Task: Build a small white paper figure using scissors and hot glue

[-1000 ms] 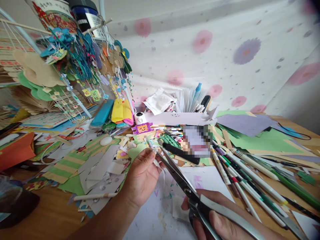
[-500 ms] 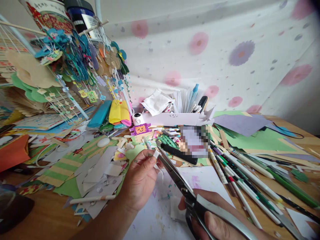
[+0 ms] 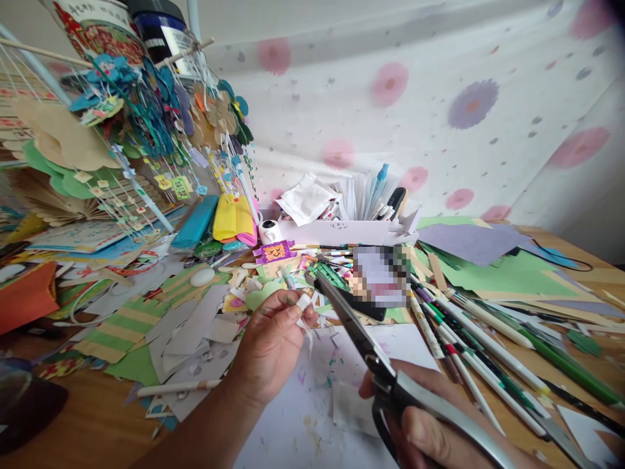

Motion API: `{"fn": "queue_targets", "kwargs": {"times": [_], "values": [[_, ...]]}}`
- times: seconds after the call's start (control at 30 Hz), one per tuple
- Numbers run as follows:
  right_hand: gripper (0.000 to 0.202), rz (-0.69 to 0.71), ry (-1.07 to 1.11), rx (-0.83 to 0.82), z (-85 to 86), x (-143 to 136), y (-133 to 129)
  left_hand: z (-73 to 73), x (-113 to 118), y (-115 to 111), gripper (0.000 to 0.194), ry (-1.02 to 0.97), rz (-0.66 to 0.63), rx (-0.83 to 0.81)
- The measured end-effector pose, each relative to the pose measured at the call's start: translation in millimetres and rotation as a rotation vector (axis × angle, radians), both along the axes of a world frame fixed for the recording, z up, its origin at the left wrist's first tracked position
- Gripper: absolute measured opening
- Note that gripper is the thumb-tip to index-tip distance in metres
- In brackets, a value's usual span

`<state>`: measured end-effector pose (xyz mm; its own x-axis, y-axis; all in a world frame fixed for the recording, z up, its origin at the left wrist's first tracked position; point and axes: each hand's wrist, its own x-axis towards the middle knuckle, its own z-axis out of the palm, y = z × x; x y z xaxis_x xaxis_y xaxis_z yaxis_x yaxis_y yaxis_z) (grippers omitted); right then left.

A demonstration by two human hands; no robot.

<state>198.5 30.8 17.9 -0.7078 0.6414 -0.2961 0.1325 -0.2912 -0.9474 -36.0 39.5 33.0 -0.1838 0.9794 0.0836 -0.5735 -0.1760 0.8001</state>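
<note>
Pinched between thumb and fingers of my left hand [image 3: 273, 345] is a small white strip [image 3: 303, 303], with a thin tail dangling below it. My right hand [image 3: 430, 417] grips a large pair of scissors [image 3: 375, 358] by the handles. Their blades point up and to the left, just right of the strip and apart from it. Beneath both hands lies a white sheet of paper [image 3: 312, 391] marked with coloured smudges. A small white piece [image 3: 354, 407] rests on it near the scissors.
Paper scraps [image 3: 195, 339] cover the left side. Several pens and markers [image 3: 478, 345] lie to the right, by green and purple paper [image 3: 473, 244]. A white box [image 3: 336, 232] of supplies stands behind. Paper ornaments [image 3: 161, 111] hang from a rack at upper left.
The scissors have moved right and slightly down, away from the white strip. Their blades have come closer together. My left hand has shifted slightly left, still holding the strip.
</note>
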Motion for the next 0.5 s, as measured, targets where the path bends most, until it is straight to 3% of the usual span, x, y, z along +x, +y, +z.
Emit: {"fn": "queue_targets", "kwargs": {"times": [0.07,0.23,0.37,0.5], "values": [[0.058,-0.092,0.067,0.086,4.1,-4.3,4.1,-2.8,0.3,-3.7,0.007,0.196,-0.001,0.044],[0.047,-0.287,0.187,0.382,5.3,-13.8,17.3,-1.4,10.8,-14.8,0.015,0.953,-0.075,0.329],[0.049,-0.311,0.205,0.435,-0.2,-19.3,19.7,2.5,19.9,-14.4,0.017,1.161,-0.094,0.447],[0.04,-0.358,0.225,0.459,5.6,-25.7,16.2,3.7,23.1,-12.3,0.018,1.217,-0.077,0.453]]}}
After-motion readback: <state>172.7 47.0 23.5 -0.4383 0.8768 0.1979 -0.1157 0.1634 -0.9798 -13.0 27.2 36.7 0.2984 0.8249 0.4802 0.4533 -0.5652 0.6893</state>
